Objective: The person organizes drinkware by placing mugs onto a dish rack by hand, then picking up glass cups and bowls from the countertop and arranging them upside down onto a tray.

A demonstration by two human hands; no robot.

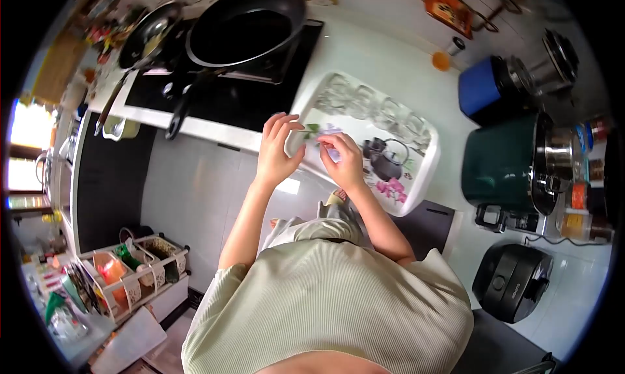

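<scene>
My left hand is raised in front of the tray's near-left edge. Its fingers are curved, with thumb and forefinger apart, and I see nothing held in it. Close by, my right hand hovers over the white tray, fingers curled inward; whether something small is pinched there I cannot make out. Green leaves show between the two hands; I cannot tell whether they are loose or part of the tray's print. Several clear glasses stand along the tray's far side. A dark teapot and pink flowers are printed on its base.
Left of the tray, a large black frying pan and a smaller pan sit on the black cooktop. A blue-based blender, a dark green appliance and a black cooker line the right counter. A basket rack stands lower left.
</scene>
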